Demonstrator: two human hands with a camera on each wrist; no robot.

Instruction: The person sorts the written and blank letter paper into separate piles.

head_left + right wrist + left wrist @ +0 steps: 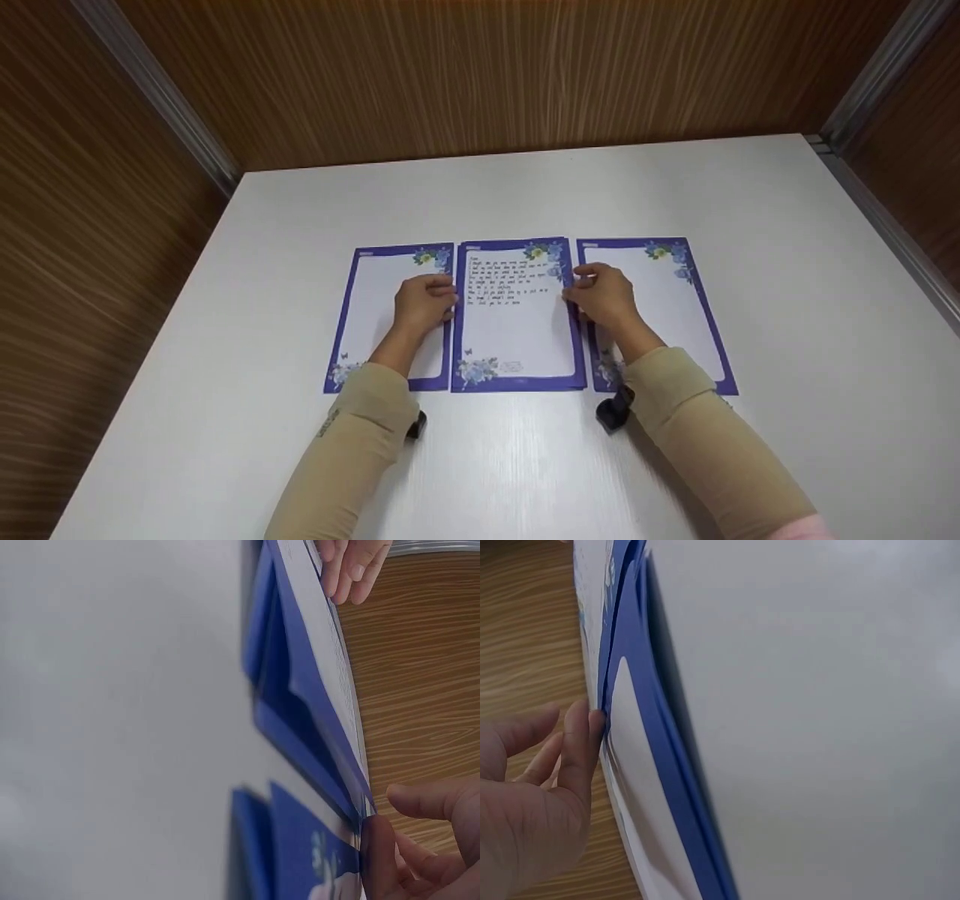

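A purple-bordered white paper sheet with blue and yellow flower corners and black handwriting lay well in from the far edge of the white tabletop, on top of at least one more purple-edged sheet that showed at its right side. Toward the tabletop's left edge, just beside it, lay a matching sheet without handwriting; toward the right edge lay another matching bordered sheet. The left hand touched the written sheet's left side, its grip loose and fingers partly spread. The right hand touched the right side, its grip likewise loose, thumb and fingers parted. Brown wood-grain panelling stood beyond the tabletop's far edge.
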